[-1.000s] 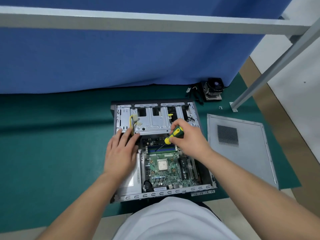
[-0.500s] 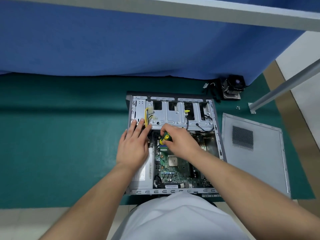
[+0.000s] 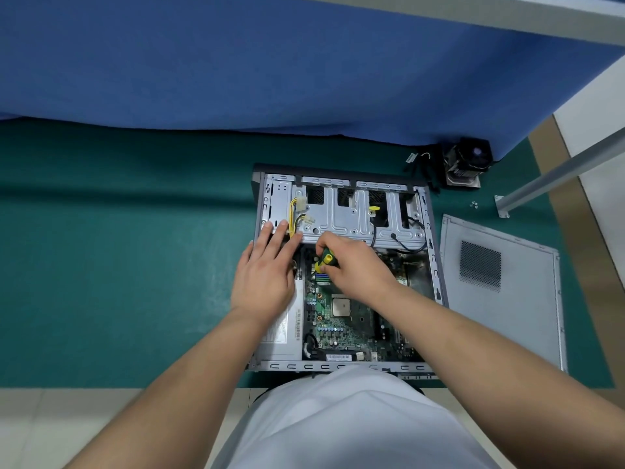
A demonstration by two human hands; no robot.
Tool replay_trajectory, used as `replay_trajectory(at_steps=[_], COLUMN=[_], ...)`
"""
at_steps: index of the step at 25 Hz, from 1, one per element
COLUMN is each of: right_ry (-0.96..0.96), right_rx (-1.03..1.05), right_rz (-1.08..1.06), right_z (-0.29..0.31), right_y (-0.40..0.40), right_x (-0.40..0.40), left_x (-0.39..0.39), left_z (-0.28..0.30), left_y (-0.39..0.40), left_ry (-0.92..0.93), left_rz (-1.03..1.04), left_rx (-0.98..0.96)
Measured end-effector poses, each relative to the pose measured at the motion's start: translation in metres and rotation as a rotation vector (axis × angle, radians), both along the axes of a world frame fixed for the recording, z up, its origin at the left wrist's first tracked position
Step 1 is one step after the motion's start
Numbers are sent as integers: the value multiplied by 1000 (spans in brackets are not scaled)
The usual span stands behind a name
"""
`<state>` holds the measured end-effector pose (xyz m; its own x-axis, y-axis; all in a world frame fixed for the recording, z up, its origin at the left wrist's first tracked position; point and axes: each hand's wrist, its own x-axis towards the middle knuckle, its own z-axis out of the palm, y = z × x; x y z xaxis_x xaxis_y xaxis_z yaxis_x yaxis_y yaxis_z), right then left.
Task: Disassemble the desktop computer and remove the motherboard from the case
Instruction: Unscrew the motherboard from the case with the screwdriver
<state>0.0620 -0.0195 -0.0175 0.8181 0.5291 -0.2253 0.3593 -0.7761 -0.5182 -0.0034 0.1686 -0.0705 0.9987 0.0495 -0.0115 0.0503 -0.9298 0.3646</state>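
Head view: right hand clamps screwdriver, motherboard just below; flat left hand, fingers spread, braces case.

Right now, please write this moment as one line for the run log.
step: unscrewing motherboard | right hand: holds screwdriver | left hand: flat on case edge | side panel: off, on mat | board: still in case
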Motion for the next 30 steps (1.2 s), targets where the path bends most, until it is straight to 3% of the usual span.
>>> replay_trajectory(at_steps=[16, 21, 24, 27, 30], right_ry=[16, 84, 62, -103, -30], right_rx=[5, -210, -355, -560, -537], right_rz=[5, 173, 59, -42, 79], right_z=[2, 19, 27, 28, 33], right_y=[-2, 14, 23, 29, 30], right_x=[0, 17, 23, 22, 24], left_x=[0, 0, 0, 0, 0], left_z=[4, 4, 3, 0, -2], left_y=[0, 0, 1, 1, 1], left_ry=[20, 18, 24, 19, 14], left_rz=[-7, -3, -4, -8, -8], left_rx=[-7, -21, -16, -7, -9])
